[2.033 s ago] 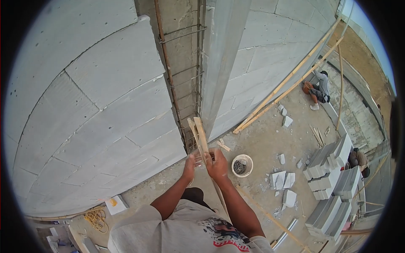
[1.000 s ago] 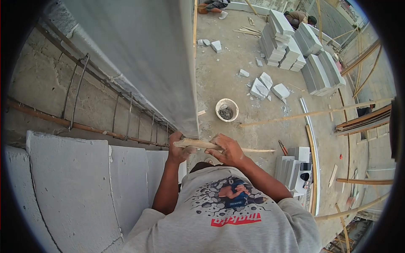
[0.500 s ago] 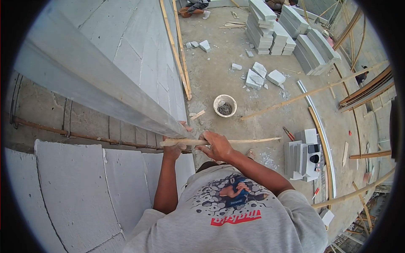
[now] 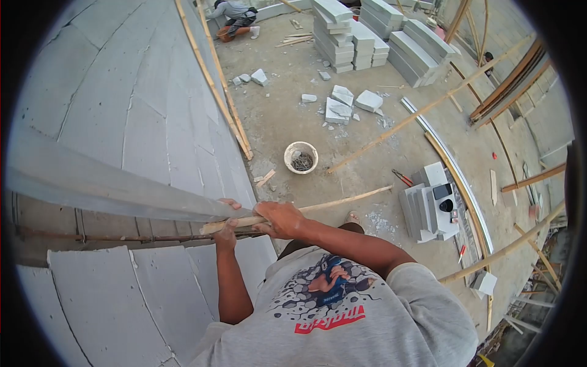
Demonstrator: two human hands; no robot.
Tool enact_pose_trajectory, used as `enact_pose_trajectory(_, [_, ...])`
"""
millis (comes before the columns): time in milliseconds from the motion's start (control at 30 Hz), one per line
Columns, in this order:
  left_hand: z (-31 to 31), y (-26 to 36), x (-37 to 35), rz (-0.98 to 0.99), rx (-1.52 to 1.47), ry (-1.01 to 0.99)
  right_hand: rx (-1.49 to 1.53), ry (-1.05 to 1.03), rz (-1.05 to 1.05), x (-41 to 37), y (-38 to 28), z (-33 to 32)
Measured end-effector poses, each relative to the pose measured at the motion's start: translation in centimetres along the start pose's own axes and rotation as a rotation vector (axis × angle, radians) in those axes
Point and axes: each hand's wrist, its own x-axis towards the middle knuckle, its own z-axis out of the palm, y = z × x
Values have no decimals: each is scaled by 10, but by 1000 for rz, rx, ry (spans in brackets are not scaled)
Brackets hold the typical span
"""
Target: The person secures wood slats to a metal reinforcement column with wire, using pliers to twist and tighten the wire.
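Observation:
My left hand (image 4: 225,235) is closed at the lower end of a long grey bar (image 4: 122,199), its fingertips showing on the far side. The near end of a thin wooden stick (image 4: 348,199) lies against that bar at the same hand. Wrapped over the stick just to the right is my right hand (image 4: 282,220). The stick's free end points right, above the floor. Below the bar, a rusty reinforcing rod (image 4: 49,233) runs along a gap beside the top of a grey block wall (image 4: 98,293).
A white bucket (image 4: 301,144) with small metal pieces stands ahead. Broken blocks (image 4: 338,110) and stacked blocks (image 4: 361,46) lie beyond. To the right, a block pile (image 4: 422,214) carries a phone (image 4: 442,191). A bamboo pole (image 4: 428,110) slants across. A co-worker (image 4: 235,15) crouches far off.
The view has shifted, and the grey bar now lies flatter across it. The stick tilts more, its right end higher. Both hands stay closed and appear lower and farther left.

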Motion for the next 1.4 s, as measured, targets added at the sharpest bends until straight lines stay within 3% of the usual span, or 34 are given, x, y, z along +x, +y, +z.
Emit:
enact_pose_trajectory(167, [-11,-9,-1,-37,-40,-48,24,134,-38,-20,25,14])
enact_pose_trajectory(233, [-5,1,0,-63,-60,-56,60,450,-125,-36,34,12])
enact_pose_trajectory(400, [-4,8,-3,-100,-17,-6,197,411,538,-118,119,20])
enact_pose_trajectory(533, [3,14,-9,-96,-34,58,138,456,798,-194,212,13])
enact_pose_trajectory(600, [11,17,-12,-105,-102,194,269,372,1039,-227,266,7])
enact_pose_trajectory(667, [-7,13,-21,-130,-172,127,261,277,1257,-254,314,-7])
enact_pose_trajectory(700, [-14,11,-27,-113,-196,214,220,299,1293,-277,357,6])
enact_pose_trajectory(733, [-88,-3,-46,-185,-305,165,178,318,1327,-301,400,23])
enact_pose_trajectory(867, [39,-171,-35,-256,-138,114,153,200,1594,-351,563,27])
enact_pose_trajectory(933, [35,-244,-96,-347,-1,87,62,262,1538,-379,666,33])
enact_pose_trajectory(1100, [114,-284,-252,-572,520,176,-109,520,1374,-418,902,27])
enact_pose_trajectory(1200, [157,-344,-310,-647,780,216,-324,468,1597,-436,1029,35])
enact_pose_trajectory(1300, [188,-429,-355,-749,925,222,-194,556,1749,-405,1057,25])
enact_pose_trajectory(1400, [219,-515,-365,-835,1027,238,34,599,1551,-403,1070,24])
